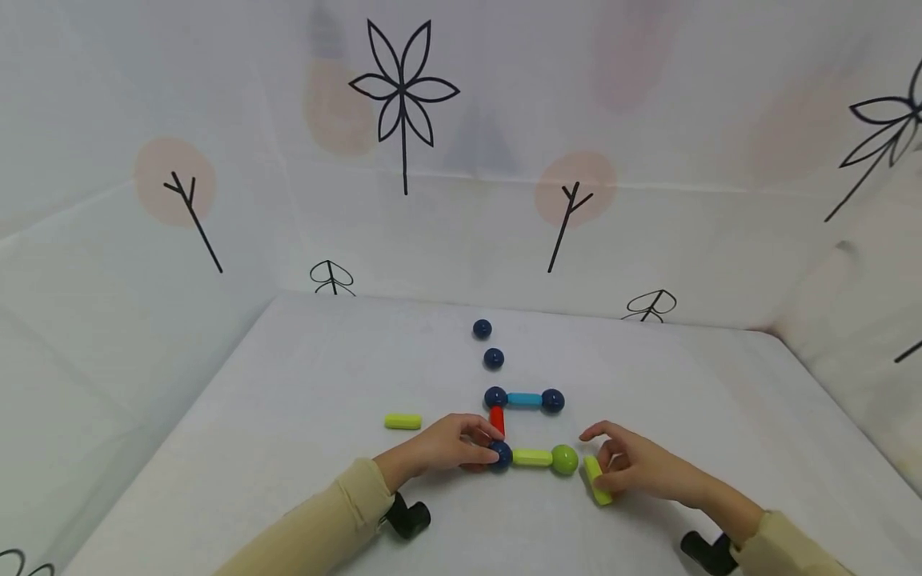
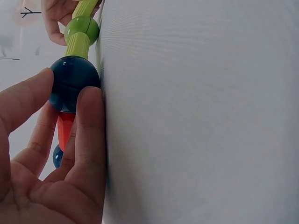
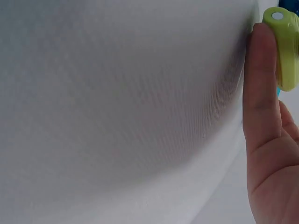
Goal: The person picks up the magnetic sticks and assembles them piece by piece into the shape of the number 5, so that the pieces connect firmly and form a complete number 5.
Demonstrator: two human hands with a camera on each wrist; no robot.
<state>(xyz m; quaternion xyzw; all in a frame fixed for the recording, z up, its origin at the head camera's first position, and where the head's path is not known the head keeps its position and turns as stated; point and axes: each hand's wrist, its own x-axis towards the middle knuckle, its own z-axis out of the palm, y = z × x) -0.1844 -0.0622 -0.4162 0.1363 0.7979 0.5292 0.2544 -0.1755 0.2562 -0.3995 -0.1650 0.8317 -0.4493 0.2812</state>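
Note:
My left hand [image 1: 454, 442] pinches a dark blue ball [image 2: 74, 77] between thumb and fingertip. A red magnetic rod [image 1: 497, 422] runs from that ball to another blue ball [image 1: 495, 397], and a light-blue rod [image 1: 524, 399] links it to a further blue ball [image 1: 552, 401]. From the pinched ball a yellow-green rod [image 1: 532, 458] leads right to a green ball [image 1: 565, 459]. My right hand [image 1: 648, 468] holds a loose yellow-green rod [image 3: 287, 51] at a slant, just right of the green ball; a pale disc shows on its end. The far fingers are partly hidden.
Two loose dark blue balls [image 1: 493, 358] lie farther back on the white table [image 1: 324, 344]. Another yellow-green rod [image 1: 402, 421] lies left of the joined pieces, near my left wrist. A patterned cloth [image 1: 475, 248] stands behind the table.

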